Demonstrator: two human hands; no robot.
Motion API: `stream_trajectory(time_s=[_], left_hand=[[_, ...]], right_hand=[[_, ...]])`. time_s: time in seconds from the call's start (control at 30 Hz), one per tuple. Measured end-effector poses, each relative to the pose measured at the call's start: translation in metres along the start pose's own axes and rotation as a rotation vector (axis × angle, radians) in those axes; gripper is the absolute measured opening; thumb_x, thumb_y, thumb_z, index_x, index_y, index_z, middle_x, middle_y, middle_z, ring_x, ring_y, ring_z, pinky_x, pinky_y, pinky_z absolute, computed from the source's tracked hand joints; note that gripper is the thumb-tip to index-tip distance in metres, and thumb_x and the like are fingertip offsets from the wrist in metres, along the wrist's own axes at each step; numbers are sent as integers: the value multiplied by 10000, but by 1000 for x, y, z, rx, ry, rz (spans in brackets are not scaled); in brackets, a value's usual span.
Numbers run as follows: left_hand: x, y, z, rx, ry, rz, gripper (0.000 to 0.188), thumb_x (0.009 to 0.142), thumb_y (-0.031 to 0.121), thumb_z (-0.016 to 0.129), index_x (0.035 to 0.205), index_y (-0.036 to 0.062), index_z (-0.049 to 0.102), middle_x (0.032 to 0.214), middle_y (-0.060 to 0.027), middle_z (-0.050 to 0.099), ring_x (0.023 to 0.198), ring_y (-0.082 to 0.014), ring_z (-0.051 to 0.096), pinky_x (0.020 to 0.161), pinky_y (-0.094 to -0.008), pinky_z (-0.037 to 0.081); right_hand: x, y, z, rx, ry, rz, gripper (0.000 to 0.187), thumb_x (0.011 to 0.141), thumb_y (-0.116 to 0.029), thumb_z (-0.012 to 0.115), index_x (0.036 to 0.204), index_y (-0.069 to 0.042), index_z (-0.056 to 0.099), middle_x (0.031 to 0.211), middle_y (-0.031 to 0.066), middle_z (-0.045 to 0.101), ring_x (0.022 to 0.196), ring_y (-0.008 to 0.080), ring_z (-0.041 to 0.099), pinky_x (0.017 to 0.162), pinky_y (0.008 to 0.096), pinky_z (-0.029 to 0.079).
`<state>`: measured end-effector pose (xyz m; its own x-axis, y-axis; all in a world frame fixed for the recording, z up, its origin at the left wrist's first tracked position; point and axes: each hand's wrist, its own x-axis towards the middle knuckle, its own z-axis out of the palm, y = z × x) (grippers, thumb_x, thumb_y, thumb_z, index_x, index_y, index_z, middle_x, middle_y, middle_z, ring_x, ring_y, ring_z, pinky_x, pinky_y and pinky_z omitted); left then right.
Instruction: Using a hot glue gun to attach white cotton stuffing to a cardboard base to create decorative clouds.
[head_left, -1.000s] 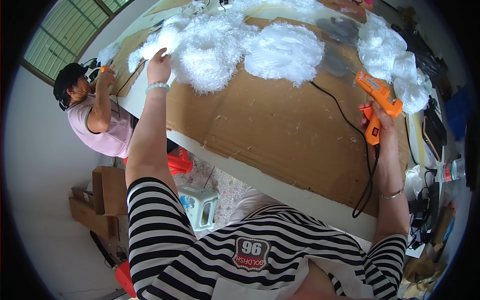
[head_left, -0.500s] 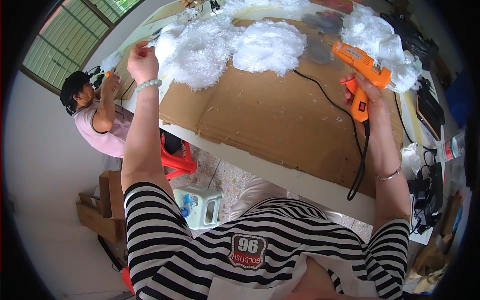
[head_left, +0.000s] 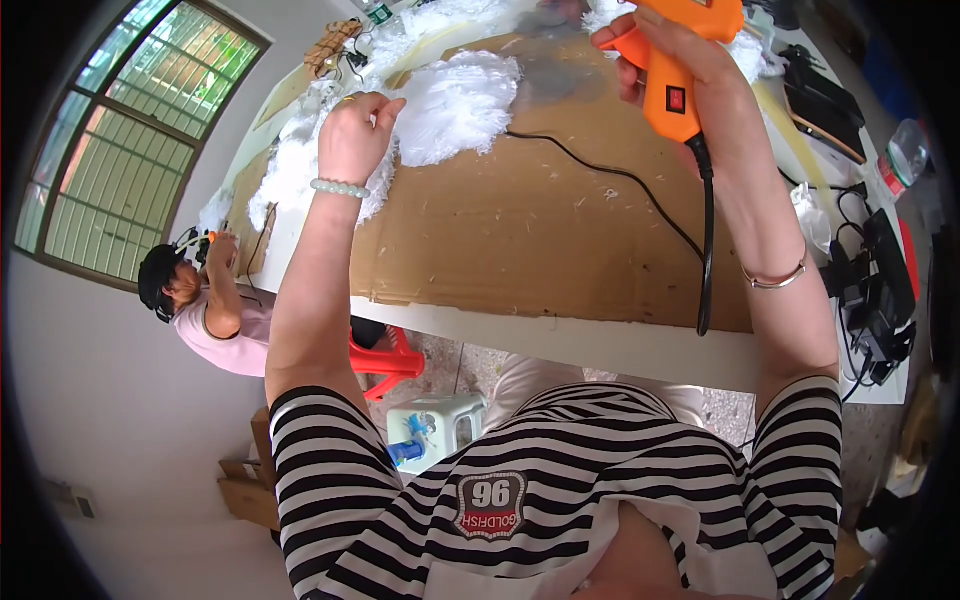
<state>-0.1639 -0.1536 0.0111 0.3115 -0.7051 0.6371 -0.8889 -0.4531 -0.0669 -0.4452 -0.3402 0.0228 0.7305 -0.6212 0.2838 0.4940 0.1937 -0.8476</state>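
Note:
My right hand [head_left: 728, 108] is wrapped round the handle of an orange hot glue gun [head_left: 668, 95], raised over the right side of the table. Its upper part runs to the top of the view, and a black cord [head_left: 706, 240] hangs from the handle base. My left hand [head_left: 352, 143] is closed in a curled grip above the table's left part; anything between its fingers is hidden. Just behind it lie a shaggy white fibre piece [head_left: 300, 165] and a flatter white tufted piece [head_left: 460, 105], on brown cardboard [head_left: 560, 230].
A co-worker in pink [head_left: 225, 325] sits at the table's left end. A red stool [head_left: 392, 362] and a pale plastic stool [head_left: 440, 425] stand below the near edge. Black adapters and cables [head_left: 872, 300], a plastic jar [head_left: 903, 155] and a dark tablet-like object [head_left: 825, 120] lie at right.
The view has shifted, showing more window at left. My right hand has lifted the glue gun farther up and a little left. My left hand now appears closer to the white tufted pieces, still closed.

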Motion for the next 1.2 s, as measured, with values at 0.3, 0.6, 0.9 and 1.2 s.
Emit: stream_trajectory(time_s=[0.3,0.6,0.9,1.2], left_hand=[[42,-12,59,-22,-122,91,242,780,30,576,990,97,676,986,-150,648,897,-315,617,798,-383,502],[75,-5,94,20,-363,-108,270,721,206,711,962,88,684,973,-138,663,889,-300,639,816,-357,493],[68,-39,44,-677,13,-336,166,773,91,723,896,-8,673,752,18,642,656,-51,550,619,-201,457],[-5,-9,12,-1261,-55,-518,148,860,28,616,997,-25,636,882,-56,663,774,-99,596,705,-225,486]], right_hand=[[4,-23,-4,7,-5,-158,172,897,-189,561,950,-31,604,783,40,616,636,109,559,578,224,437],[7,-21,-4,-55,8,-117,193,899,-204,561,935,-22,614,748,31,606,628,104,548,569,217,425],[8,-17,0,-66,31,-161,187,901,-194,552,926,-23,621,798,41,631,628,101,552,571,208,434],[2,-10,-4,-109,-66,-245,198,890,-202,559,926,-18,622,806,44,628,629,98,560,577,213,446]])
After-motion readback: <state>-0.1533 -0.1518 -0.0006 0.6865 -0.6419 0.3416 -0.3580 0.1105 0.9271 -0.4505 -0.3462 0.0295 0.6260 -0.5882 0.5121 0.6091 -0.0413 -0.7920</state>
